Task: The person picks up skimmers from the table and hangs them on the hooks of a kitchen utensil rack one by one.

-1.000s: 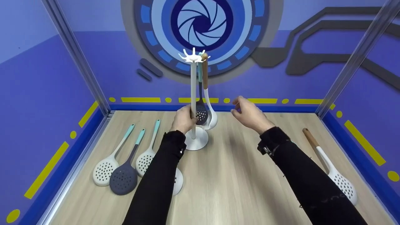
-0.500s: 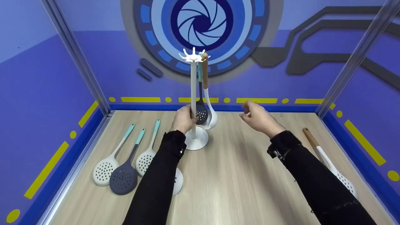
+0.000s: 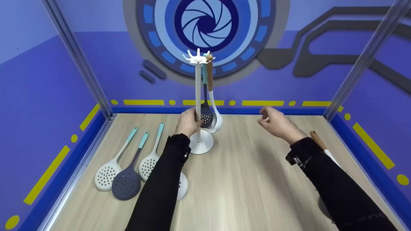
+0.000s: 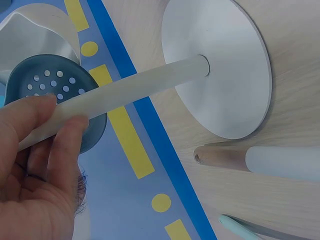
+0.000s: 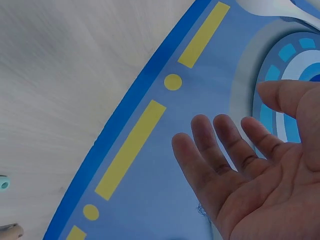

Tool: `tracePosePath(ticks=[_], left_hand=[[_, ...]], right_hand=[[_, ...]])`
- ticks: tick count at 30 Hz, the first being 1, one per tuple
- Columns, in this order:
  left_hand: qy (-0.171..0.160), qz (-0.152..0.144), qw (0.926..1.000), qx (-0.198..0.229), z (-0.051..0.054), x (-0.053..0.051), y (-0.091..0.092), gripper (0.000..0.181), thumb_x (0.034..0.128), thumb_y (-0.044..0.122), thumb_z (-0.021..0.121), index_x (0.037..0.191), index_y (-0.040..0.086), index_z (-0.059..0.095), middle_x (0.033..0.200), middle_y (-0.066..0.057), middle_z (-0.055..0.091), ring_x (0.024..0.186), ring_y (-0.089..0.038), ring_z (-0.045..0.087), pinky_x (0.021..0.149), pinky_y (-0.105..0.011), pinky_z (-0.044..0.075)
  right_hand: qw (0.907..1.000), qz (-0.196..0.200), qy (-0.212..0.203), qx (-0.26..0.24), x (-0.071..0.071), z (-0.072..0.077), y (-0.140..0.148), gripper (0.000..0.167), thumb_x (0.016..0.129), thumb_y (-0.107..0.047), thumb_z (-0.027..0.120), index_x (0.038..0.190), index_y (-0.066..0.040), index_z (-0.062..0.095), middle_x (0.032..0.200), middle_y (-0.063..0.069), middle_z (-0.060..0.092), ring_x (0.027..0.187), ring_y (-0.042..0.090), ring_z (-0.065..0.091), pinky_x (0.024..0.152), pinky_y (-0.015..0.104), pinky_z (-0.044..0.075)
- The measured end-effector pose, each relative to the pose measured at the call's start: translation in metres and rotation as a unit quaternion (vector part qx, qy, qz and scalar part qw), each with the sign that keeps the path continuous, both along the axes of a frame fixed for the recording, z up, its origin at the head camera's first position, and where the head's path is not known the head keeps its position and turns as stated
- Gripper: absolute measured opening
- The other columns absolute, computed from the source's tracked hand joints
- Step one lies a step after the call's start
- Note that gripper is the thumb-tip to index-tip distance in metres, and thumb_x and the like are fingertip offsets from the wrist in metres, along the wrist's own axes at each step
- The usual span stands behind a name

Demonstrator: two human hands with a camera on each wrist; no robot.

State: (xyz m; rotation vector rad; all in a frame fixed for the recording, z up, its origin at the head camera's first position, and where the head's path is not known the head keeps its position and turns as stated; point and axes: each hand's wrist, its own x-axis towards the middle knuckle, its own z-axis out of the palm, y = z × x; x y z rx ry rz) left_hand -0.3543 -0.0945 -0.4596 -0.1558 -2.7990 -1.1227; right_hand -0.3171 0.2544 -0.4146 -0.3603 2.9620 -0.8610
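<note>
A white rack has a round base (image 3: 202, 144), an upright pole (image 4: 135, 87) and a ring of prongs (image 3: 196, 58) on top. My left hand (image 3: 188, 122) grips the pole low down, fingers and thumb round it in the left wrist view. From the rack's right side hang a dark slotted utensil with a teal handle (image 3: 205, 72) and a white ladle (image 3: 217, 120) with a wooden handle. My right hand (image 3: 278, 123) is in the air right of the rack, holding nothing; its fingers (image 5: 230, 137) are spread and relaxed in the right wrist view.
At the left on the table (image 3: 231, 179) lie white slotted utensils (image 3: 108, 175) and a dark one (image 3: 126, 184) with teal handles. Another white head (image 3: 183, 186) is partly under my left sleeve. At the right a wooden-handled utensil (image 3: 318, 140) and a dark round piece (image 3: 324, 207) are partly covered by my right sleeve.
My right hand has moved right and slightly down, away from the rack, and its sleeve covers more of the utensil there. My left hand and the rack have stayed in place.
</note>
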Motion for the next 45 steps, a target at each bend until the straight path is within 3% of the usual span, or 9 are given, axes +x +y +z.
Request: tracePosePath(ticks=[13, 24, 30, 39, 45], left_hand=[[-0.019, 0.003, 0.9998, 0.010, 0.002, 0.002, 0.000, 0.036, 0.1000, 0.005, 0.078, 0.135, 0.002, 0.068, 0.125, -0.019, 0.075, 0.118, -0.035, 0.075, 0.103, -0.047, 0.064], [-0.009, -0.002, 1.0000, 0.003, 0.002, 0.002, -0.001, 0.039, 0.0997, 0.004, 0.077, 0.137, 0.001, 0.068, 0.128, -0.020, 0.075, 0.120, -0.036, 0.074, 0.107, -0.048, 0.062], [-0.022, -0.003, 0.9997, 0.006, 0.002, 0.000, 0.000, 0.037, 0.1006, 0.004, 0.076, 0.137, 0.002, 0.067, 0.127, -0.020, 0.075, 0.120, -0.036, 0.074, 0.107, -0.047, 0.063], [-0.018, -0.001, 0.9998, 0.002, 0.001, 0.001, 0.000, 0.038, 0.0997, 0.003, 0.077, 0.137, 0.001, 0.067, 0.127, -0.021, 0.075, 0.120, -0.036, 0.075, 0.106, -0.048, 0.063], [-0.022, 0.000, 0.9997, 0.005, 0.002, 0.000, 0.000, 0.038, 0.0999, 0.003, 0.077, 0.137, 0.001, 0.067, 0.128, -0.021, 0.075, 0.121, -0.036, 0.074, 0.107, -0.047, 0.063]], right_hand=[[0.9984, -0.023, -0.049, -0.016, 0.017, 0.003, 0.033, 0.050, 0.118, -0.031, 0.052, 0.159, -0.005, 0.041, 0.149, 0.026, 0.056, 0.133, 0.044, 0.061, 0.105, 0.056, 0.055], [0.9964, -0.053, -0.055, -0.036, 0.036, -0.006, 0.058, 0.054, 0.117, -0.035, 0.054, 0.159, -0.003, 0.040, 0.147, 0.028, 0.056, 0.132, 0.046, 0.061, 0.100, 0.053, 0.057], [0.9954, -0.063, -0.069, -0.021, 0.045, -0.016, 0.070, 0.057, 0.117, -0.036, 0.054, 0.160, -0.003, 0.038, 0.147, 0.029, 0.056, 0.128, 0.045, 0.063, 0.096, 0.051, 0.057], [0.9946, -0.072, -0.072, 0.019, 0.053, -0.026, 0.083, 0.059, 0.115, -0.034, 0.057, 0.158, 0.004, 0.042, 0.142, 0.035, 0.060, 0.121, 0.048, 0.067, 0.092, 0.055, 0.058], [0.9933, -0.073, -0.078, 0.045, 0.059, -0.032, 0.091, 0.062, 0.114, -0.035, 0.060, 0.157, 0.006, 0.045, 0.141, 0.037, 0.062, 0.127, 0.053, 0.059, 0.096, 0.061, 0.055]])
